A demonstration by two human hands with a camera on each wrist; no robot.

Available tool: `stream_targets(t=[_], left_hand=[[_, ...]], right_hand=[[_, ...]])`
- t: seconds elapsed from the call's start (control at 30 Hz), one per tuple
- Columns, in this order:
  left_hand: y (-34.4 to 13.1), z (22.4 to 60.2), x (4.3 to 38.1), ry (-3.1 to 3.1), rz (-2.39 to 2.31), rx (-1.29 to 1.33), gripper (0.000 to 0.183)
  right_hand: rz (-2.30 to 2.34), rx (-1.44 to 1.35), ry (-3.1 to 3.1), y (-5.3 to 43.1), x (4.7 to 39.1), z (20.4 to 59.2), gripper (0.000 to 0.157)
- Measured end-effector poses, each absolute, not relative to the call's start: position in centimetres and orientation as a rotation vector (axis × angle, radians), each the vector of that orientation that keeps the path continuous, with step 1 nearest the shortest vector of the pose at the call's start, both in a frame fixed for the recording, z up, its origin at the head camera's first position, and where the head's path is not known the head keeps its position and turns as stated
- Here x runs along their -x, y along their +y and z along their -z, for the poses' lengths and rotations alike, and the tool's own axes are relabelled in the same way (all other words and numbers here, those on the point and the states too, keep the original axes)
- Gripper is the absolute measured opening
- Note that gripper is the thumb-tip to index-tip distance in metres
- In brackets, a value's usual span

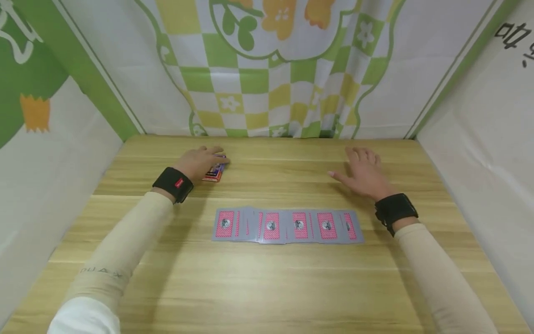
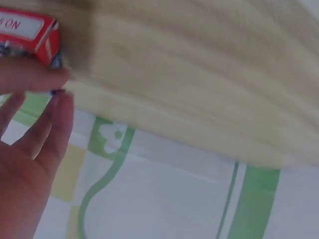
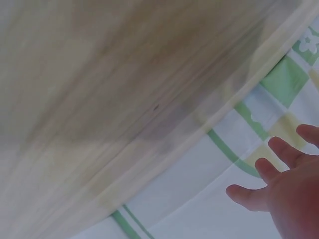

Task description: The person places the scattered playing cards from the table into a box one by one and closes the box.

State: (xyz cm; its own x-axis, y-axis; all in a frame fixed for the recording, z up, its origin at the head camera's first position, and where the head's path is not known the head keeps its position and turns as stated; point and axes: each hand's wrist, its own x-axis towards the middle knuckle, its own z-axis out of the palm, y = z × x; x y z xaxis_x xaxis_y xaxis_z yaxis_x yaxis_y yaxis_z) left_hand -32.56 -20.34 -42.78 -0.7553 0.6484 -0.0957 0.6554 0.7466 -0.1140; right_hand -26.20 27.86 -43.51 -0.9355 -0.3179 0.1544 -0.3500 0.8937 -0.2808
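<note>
Toward the back left of the table, my left hand (image 1: 197, 163) grips a small red and blue card box (image 1: 214, 172) by its edge. In the left wrist view the thumb and fingertips pinch the box's corner, and most of the box (image 2: 22, 25) lies outside the picture. A row of overlapping playing cards (image 1: 271, 227) lies across the middle, red-patterned backs up. Beyond the row's right end, my right hand (image 1: 364, 175) is held with its fingers spread and nothing in it; the right wrist view also shows spread fingers.
The wooden table (image 1: 267, 287) is bounded at the back by a green and yellow checked cloth (image 1: 267, 88). White cloth panels (image 1: 479, 116) with green strips rise on both sides.
</note>
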Motion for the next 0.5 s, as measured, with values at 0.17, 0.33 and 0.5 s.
stream_targets(t=[0.17, 0.33, 0.5], left_hand=[[-20.8, 41.1, 32.2, 2.843, 0.237, -0.981, 0.078], [-21.7, 40.0, 31.6, 2.854, 0.162, -0.851, 0.07], [-22.7, 40.6, 31.1, 2.889, 0.036, -0.89, 0.063]], right_hand=[[-0.483, -0.552, -2.961, 27.3, 26.0, 43.4, 0.091], [-0.49, -0.593, -2.951, 26.5, 25.6, 43.3, 0.089], [-0.478, -0.663, -2.942, 24.9, 24.8, 42.4, 0.079]])
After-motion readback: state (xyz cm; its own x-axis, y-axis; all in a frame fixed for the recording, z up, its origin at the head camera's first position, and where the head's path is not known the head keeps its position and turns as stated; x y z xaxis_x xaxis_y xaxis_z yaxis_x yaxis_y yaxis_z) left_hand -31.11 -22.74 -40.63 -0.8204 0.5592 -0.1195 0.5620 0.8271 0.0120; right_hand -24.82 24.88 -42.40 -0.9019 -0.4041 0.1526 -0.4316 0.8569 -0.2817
